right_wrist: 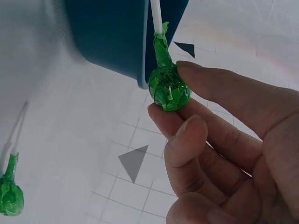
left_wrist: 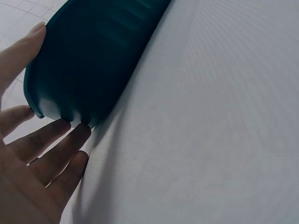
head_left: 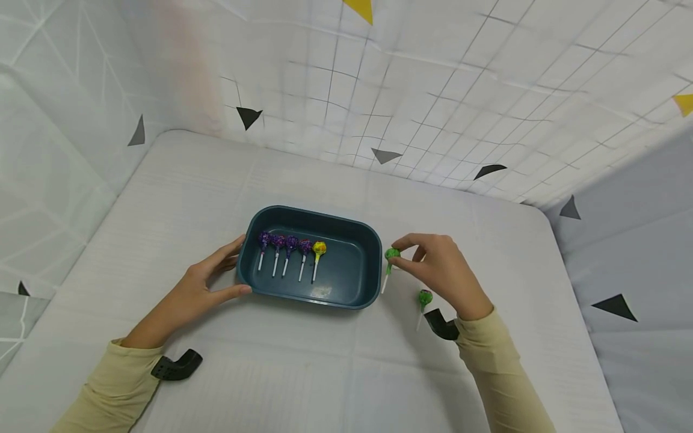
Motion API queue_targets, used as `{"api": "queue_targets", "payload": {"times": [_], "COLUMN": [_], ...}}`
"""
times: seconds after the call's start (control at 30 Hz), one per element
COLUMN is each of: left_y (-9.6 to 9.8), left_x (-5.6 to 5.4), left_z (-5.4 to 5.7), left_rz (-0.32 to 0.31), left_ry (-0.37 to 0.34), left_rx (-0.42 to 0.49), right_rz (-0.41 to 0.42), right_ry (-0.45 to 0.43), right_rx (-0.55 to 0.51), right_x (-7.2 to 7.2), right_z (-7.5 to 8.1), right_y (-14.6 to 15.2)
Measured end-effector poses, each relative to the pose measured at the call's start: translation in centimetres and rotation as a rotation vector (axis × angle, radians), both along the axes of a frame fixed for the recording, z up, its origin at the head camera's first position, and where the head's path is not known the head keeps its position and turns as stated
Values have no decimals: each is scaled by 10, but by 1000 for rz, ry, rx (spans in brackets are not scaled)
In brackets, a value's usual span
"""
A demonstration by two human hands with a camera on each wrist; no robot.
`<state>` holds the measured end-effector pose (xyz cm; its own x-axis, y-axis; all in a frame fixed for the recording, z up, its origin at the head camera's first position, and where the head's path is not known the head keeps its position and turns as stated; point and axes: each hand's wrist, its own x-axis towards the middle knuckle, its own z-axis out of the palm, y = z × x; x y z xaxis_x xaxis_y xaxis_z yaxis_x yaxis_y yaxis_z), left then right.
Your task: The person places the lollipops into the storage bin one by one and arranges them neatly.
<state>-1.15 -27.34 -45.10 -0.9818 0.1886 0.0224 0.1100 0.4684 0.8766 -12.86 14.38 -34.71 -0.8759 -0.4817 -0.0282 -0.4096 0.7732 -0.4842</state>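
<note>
A dark teal tray (head_left: 346, 304) holds a row of wrapped lollipops: several purple ones (head_left: 291, 243) and one yellow lollipop (head_left: 319, 248) at the right end, sticks toward me. At the tray's left end, my left hand (head_left: 203, 285) touches the outside with spread, fairly straight fingers, the thumb by the near corner. My right hand (head_left: 435, 258) pinches a green lollipop (right_wrist: 169, 88) by its wrapped head, between thumb and fingers, just outside the tray's right end. Its white stick points toward me in the head view. A second green lollipop (head_left: 425, 297) lies on the table below the right hand.
Black curved pieces (head_left: 177, 365) sit at both wrists, on the sleeves. The white-covered table (head_left: 303, 373) meets a patterned cloth wall (head_left: 422, 90) at the back, with more cloth at left and right.
</note>
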Motion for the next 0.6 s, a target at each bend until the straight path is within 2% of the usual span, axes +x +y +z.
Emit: {"api": "queue_targets", "payload": {"times": [0.6], "left_y": [0], "left_x": [0], "left_z": [0], "left_rz": [4], "left_ry": [14], "left_rx": [-25], "right_rz": [20], "right_ry": [-30], "right_rx": [18], "right_x": [-5], "right_z": [7], "right_y": [-23]}}
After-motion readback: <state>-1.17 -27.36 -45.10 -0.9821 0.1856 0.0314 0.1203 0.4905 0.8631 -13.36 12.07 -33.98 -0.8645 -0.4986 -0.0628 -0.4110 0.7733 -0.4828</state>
